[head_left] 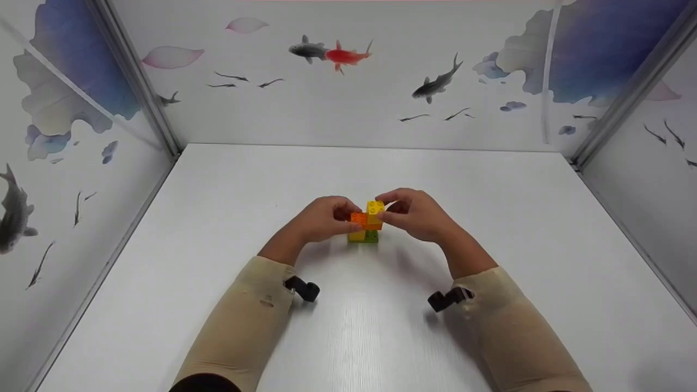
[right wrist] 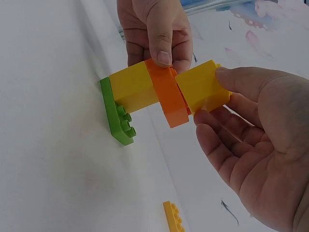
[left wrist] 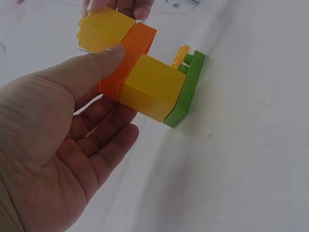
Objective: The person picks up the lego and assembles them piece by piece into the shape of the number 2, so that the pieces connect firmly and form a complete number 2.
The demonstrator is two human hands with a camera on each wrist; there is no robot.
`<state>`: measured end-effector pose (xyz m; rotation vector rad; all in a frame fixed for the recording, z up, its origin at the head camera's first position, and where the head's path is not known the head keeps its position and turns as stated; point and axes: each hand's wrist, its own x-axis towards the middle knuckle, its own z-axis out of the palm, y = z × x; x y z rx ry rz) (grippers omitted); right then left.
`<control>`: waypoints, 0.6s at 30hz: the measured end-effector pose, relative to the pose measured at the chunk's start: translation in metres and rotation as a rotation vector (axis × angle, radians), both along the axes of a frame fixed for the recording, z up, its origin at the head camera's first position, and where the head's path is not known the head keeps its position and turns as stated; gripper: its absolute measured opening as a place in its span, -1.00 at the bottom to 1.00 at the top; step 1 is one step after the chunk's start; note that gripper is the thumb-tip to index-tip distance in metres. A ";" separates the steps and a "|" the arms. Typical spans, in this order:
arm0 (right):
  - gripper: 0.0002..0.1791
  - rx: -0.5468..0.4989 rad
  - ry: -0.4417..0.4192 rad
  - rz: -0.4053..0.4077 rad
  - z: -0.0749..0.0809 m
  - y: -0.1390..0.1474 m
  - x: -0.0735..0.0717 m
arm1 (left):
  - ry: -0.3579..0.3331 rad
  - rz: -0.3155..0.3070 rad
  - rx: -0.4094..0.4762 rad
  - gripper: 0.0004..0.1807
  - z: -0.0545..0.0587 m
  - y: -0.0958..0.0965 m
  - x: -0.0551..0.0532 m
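A small stack of toy building bricks stands on the white table. At its base lies a flat green brick (right wrist: 115, 118) with bare studs at one end. A lower yellow brick (left wrist: 153, 87) sits on the green one, and an orange brick (right wrist: 169, 96) lies across it, overhanging. My left hand (head_left: 326, 219) pinches the orange brick between thumb and fingers. An upper yellow brick (right wrist: 202, 88) is at the overhanging end of the orange brick, slightly tilted, with a narrow gap showing. My right hand (head_left: 418, 216) holds that upper brick by thumb and fingers.
A thin yellow-orange studded brick (right wrist: 172, 217) lies apart from the stack, beyond it in the left wrist view. White panels with painted fish (head_left: 348, 56) enclose the white table (head_left: 228, 179) at the back and sides. Black mounts (head_left: 305, 288) stick out from both sleeves.
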<state>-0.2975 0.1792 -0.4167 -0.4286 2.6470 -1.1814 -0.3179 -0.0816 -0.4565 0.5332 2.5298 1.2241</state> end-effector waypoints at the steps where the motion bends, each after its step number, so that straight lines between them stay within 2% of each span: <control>1: -0.58 0.002 -0.001 0.001 0.000 0.000 0.000 | -0.003 0.001 0.000 -0.69 0.000 0.000 0.000; 18: -0.60 -0.005 -0.010 0.004 -0.004 0.001 -0.004 | -0.038 0.024 0.027 -0.69 0.000 0.001 -0.001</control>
